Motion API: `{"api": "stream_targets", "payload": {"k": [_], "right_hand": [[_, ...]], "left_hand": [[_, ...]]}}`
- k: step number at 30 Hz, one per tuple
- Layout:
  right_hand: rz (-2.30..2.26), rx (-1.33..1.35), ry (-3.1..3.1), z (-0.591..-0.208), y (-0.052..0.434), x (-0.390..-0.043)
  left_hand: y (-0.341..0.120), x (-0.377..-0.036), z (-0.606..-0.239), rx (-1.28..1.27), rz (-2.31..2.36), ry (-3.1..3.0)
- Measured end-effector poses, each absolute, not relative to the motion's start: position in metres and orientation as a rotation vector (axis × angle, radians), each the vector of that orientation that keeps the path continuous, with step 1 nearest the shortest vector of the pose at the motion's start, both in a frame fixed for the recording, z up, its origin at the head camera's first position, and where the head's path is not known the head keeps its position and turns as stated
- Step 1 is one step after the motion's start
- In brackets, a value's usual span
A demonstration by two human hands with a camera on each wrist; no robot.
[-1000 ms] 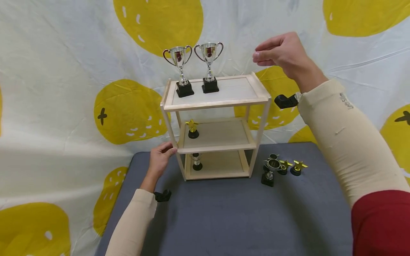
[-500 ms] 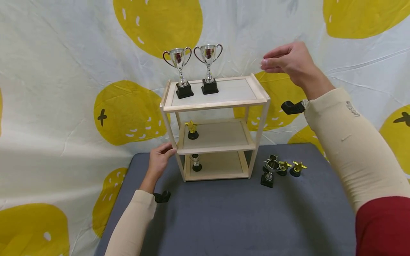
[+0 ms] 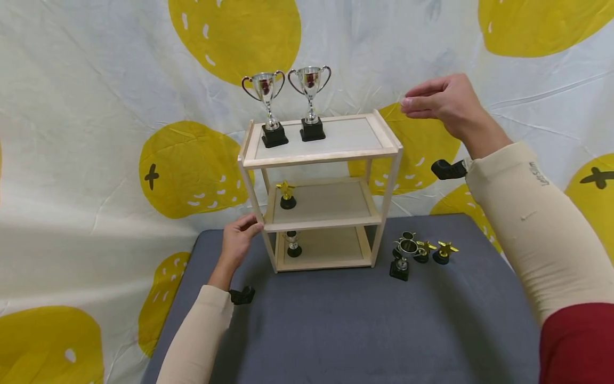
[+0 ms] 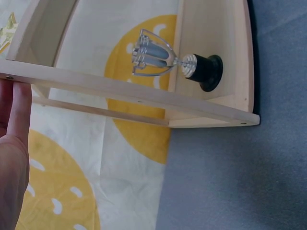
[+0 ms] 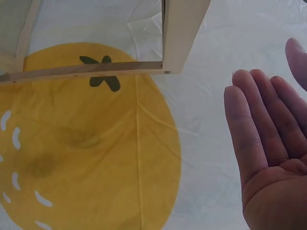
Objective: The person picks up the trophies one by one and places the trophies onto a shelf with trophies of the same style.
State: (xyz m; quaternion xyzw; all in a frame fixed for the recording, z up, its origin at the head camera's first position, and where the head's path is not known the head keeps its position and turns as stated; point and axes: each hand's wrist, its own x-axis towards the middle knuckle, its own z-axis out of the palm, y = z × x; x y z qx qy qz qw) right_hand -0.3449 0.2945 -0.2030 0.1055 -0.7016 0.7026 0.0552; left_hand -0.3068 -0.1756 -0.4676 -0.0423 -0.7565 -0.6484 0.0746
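At the mat's back edge the left hand (image 3: 238,241) grips the light, tippy wooden shelf (image 3: 320,154) by its stiff front-left post, the right hand (image 3: 443,104) hovering empty with fingers straight

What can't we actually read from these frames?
- Trophy cluster on the mat, head view: pieces overlap and are too small to count.
- Left hand at the shelf post, head view: fingertips go behind the post; left wrist view cuts most of the hand off at the frame edge.
- Small cup on the bottom shelf: any engraving is too small to read.
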Motion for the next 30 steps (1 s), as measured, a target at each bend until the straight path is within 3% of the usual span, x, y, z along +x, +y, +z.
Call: {"api": "stream_targets", "payload": {"k": [30], "right_hand": [[2.163, 0.281, -2.154, -0.266, 0.331, -0.319]], "left_hand": [[-0.176, -0.307, -0.468, -0.135, -1.904, -2.28]]}}
